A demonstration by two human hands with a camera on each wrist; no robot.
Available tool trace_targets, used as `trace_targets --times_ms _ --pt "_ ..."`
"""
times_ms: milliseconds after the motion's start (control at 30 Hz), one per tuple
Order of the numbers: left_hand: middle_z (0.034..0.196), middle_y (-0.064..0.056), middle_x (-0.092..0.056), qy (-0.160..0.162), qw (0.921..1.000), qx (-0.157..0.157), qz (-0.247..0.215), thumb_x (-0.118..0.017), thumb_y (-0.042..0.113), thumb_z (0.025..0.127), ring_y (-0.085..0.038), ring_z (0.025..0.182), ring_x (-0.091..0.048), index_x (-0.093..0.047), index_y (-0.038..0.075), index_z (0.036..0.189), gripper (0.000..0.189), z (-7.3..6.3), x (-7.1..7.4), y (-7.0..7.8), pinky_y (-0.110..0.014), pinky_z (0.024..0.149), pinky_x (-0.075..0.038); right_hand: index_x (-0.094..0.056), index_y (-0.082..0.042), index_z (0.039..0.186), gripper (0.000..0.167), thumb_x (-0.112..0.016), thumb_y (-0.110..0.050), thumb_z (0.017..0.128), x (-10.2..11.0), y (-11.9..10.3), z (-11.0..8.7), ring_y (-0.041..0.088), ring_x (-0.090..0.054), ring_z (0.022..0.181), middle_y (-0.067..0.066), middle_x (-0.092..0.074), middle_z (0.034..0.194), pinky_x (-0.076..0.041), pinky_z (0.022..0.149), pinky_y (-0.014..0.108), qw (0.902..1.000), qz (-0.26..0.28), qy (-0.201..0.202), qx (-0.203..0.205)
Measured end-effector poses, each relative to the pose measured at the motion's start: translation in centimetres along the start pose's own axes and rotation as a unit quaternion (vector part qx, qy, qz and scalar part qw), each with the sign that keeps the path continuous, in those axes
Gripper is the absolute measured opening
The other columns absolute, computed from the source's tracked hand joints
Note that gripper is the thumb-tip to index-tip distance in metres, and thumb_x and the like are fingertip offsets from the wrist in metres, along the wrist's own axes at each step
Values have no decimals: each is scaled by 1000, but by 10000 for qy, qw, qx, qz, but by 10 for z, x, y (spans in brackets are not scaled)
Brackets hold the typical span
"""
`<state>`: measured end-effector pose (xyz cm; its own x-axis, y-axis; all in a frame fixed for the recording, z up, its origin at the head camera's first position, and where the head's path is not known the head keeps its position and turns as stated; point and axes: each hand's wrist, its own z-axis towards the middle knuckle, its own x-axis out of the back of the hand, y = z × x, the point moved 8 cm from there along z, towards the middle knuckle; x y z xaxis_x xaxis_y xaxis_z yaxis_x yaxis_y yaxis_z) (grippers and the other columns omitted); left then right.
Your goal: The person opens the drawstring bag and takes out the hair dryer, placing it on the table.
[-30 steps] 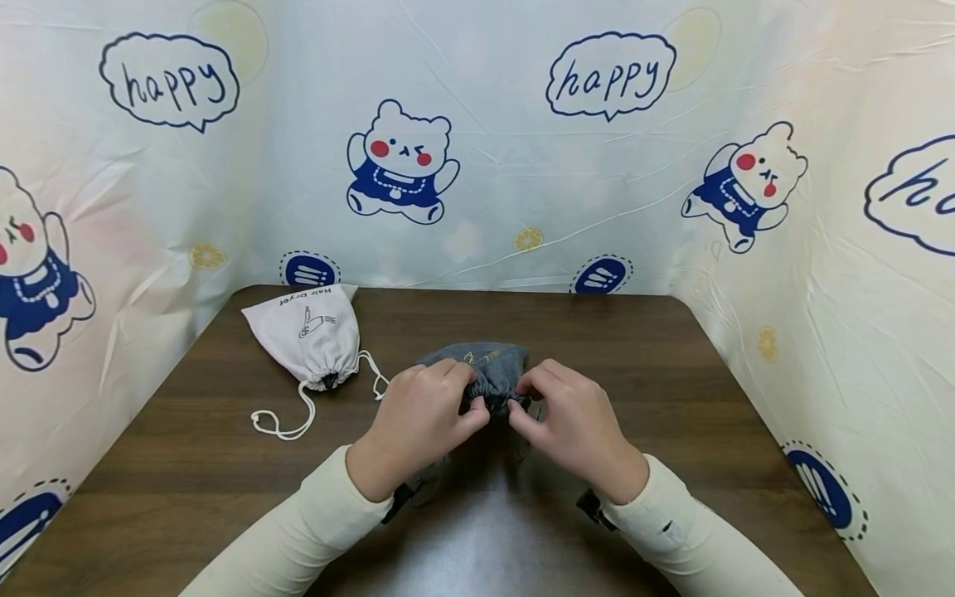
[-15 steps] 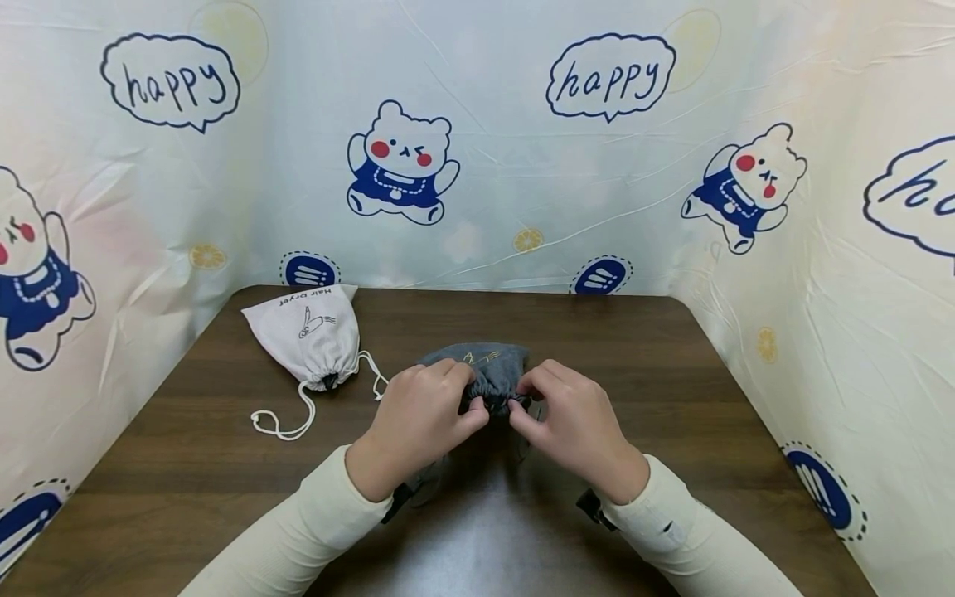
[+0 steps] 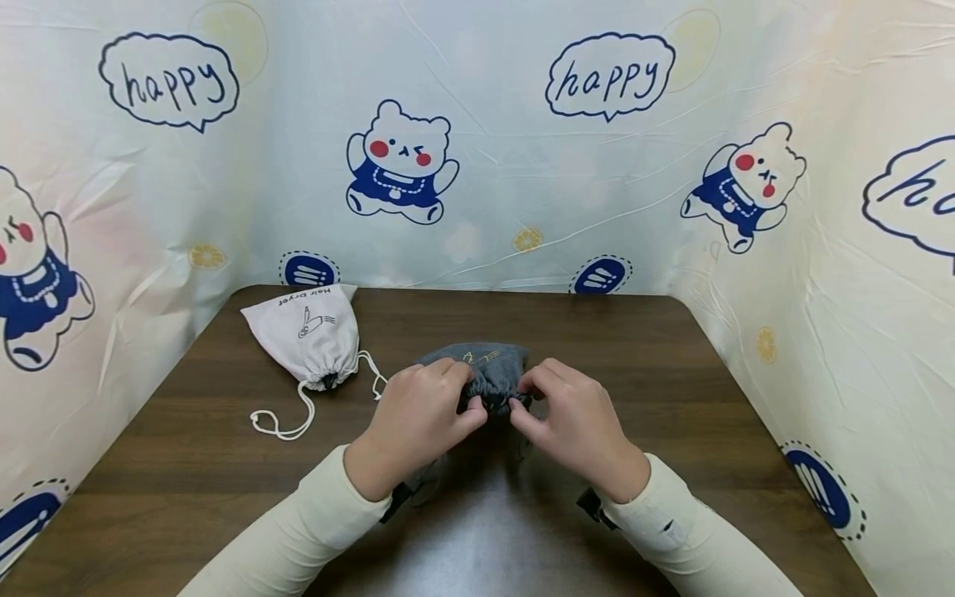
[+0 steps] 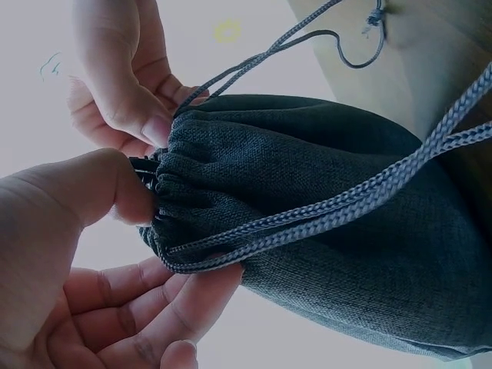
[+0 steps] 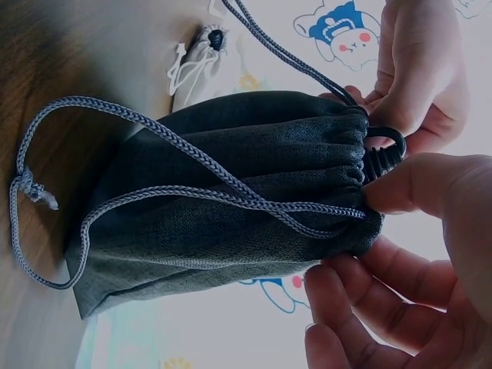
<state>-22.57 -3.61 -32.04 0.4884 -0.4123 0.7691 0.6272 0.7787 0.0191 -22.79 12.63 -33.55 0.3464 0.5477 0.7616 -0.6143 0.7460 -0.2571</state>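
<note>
A dark grey drawstring bag (image 3: 507,356) with a small yellow print is between both hands, its gathered mouth facing the person. My left hand (image 3: 421,406) pinches the mouth at its left side, thumb at the opening and fingers along the outside. On the opposite side, my right hand (image 3: 578,427) pinches the same rim between thumb and fingers. Grey drawstrings (image 4: 338,200) hang loose from each side; one ends in a knot (image 5: 29,187). From the opening a black ribbed cable end (image 5: 380,161) and a black loop stick out. The rest of the contents is hidden.
A white drawstring bag (image 3: 313,332) printed "Hair Dryer" lies at the back left of the brown wooden table (image 3: 634,348). Its white cord (image 3: 298,423) trails toward the left arm. Behind the table hangs a printed curtain (image 3: 485,166) with cartoon bears.
</note>
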Motion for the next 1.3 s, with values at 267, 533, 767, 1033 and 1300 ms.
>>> trace_targets --times_ms 267,533,767,1033,1300 --pt "78 -1 -69 26 10000 -5 1 -76 26 80 -19 52 -58 -73 9 88 19 0 1 0 -34 50 -50 -69 -18 90 12 -77 -27 87 0 1 0 14 -64 77 -5 -65 87 -55 67 30 10000 17 -24 -14" --pt "80 -1 -70 -14 10000 22 -28 -76 26 80 -18 54 -60 -74 10 89 19 0 0 -1 -34 52 -52 -69 -18 90 12 -78 -27 87 1 1 0 14 -65 77 -5 -65 87 -55 67 30 10000 12 -12 -13" --pt "81 -1 -70 -73 9999 59 -75 -76 26 81 -16 56 -61 -74 10 90 18 -1 -1 -2 -34 53 -53 -70 -18 90 13 -78 -27 86 1 0 0 13 -64 77 -5 -65 87 -56 67 30 10000 5 9 8" --pt "80 0 -70 -93 9999 95 -107 -77 25 81 -16 56 -62 -74 10 89 18 0 2 -2 -34 53 -53 -70 -18 90 13 -77 -28 86 1 1 1 13 -65 77 -6 -65 87 -56 67 30 10000 -30 11 22" --pt "81 -1 -70 -101 9998 90 -121 -77 26 81 -16 56 -62 -74 10 89 18 0 3 -2 -33 53 -53 -70 -19 90 13 -77 -29 87 1 2 1 12 -64 78 -6 -65 87 -56 68 30 10000 -32 -15 -22"
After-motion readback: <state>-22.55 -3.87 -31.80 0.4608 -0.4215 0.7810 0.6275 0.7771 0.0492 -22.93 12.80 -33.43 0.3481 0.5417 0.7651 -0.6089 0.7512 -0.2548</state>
